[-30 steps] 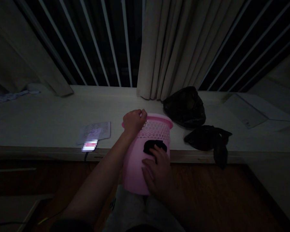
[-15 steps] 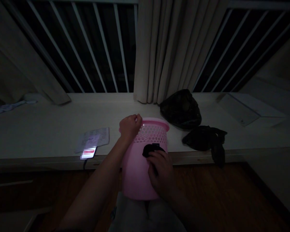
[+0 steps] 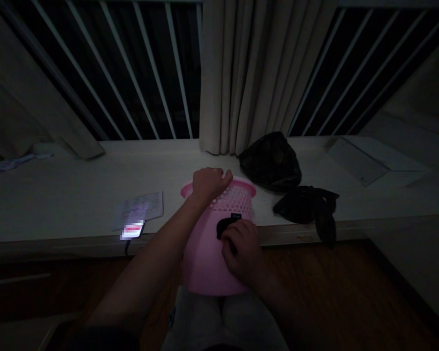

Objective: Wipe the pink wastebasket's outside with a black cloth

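Note:
A pink plastic basket with a honeycomb band of holes below its rim leans over my lap, its rim toward the windowsill. My left hand is closed over that rim, the fingertips hidden on the far side. Against the basket's outer wall lies a small black cloth with a dark tag at its upper edge. My right hand pinches this cloth with curled fingers and covers much of it. What the cloth is exactly cannot be made out in the dim light.
On the white sill lie two black plastic bags, a sheet of paper and a lit phone with a cable. A white box stands at the right. Curtains and window bars rise behind.
My left hand has moved right along the basket's rim. My right hand stays at the black cloth with its fingers curled tighter. The view has shifted slightly.

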The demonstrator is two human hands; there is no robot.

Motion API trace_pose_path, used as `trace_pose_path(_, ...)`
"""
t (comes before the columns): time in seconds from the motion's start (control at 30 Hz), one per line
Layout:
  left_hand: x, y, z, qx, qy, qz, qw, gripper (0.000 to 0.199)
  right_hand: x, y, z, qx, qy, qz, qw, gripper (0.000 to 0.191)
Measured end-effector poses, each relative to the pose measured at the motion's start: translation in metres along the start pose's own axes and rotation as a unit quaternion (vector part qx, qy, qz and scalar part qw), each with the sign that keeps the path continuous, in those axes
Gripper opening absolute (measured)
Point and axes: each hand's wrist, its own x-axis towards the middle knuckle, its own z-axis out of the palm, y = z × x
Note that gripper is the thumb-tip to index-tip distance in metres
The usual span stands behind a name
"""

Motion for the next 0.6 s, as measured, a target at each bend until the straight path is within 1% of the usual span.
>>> trace_pose_path(0.07, 0.0003, 0.0026, 0.0015, 0.008, -0.004, -0.024, 1.0, 0.06, 0.003, -0.0019, 0.0019, -0.015, 0.027, 0.034, 0.999, 0.013)
trace_pose_path(0.1, 0.0002, 0.003, 0.0021, 0.006, -0.004, -0.028, 1.0, 0.061, 0.0043, -0.0037, 0.0029, -0.024, 0.028, 0.036, 0.999, 0.013)
trace_pose_path(0.2, 0.0, 0.0024, 0.0032, 0.0, -0.007, -0.033, 0.999, 0.06, 0.0074, -0.0086, 0.0044, -0.029, -0.014, -0.008, 0.999, 0.015)
trace_pose_path(0.23, 0.0, 0.0023, 0.0034, 0.0, -0.006, -0.035, 0.999, 0.06, 0.0084, -0.0091, 0.0044, -0.025, -0.022, -0.012, 0.999, 0.015)
trace_pose_path(0.27, 0.0, 0.0024, 0.0036, 0.001, -0.003, -0.038, 0.999, 0.06, 0.0092, -0.0091, 0.0042, -0.022, -0.02, -0.001, 1.0, 0.016)
trace_pose_path(0.33, 0.0002, 0.0033, 0.0041, 0.003, 0.006, -0.043, 0.999, 0.059, 0.0104, -0.0081, 0.0041, -0.031, 0.005, 0.039, 0.999, 0.016)
trace_pose_path(0.37, 0.0003, 0.0038, 0.0043, 0.003, 0.011, -0.044, 0.999, 0.058, 0.0106, -0.0076, 0.0042, -0.039, 0.011, 0.044, 0.998, 0.016)
trace_pose_path(0.47, 0.0006, 0.0048, 0.0043, -0.007, 0.016, -0.041, 0.999, 0.057, 0.01, -0.0076, 0.005, -0.042, -0.012, -0.013, 0.999, 0.016)
trace_pose_path(0.5, 0.0007, 0.0048, 0.0042, -0.01, 0.015, -0.04, 0.999, 0.058, 0.0098, -0.0078, 0.0052, -0.036, -0.015, -0.021, 0.999, 0.017)
trace_pose_path(0.6, 0.0011, 0.0044, 0.0039, -0.014, 0.014, -0.046, 0.999, 0.058, 0.0099, -0.0088, 0.0054, -0.034, 0.013, 0.024, 0.999, 0.017)
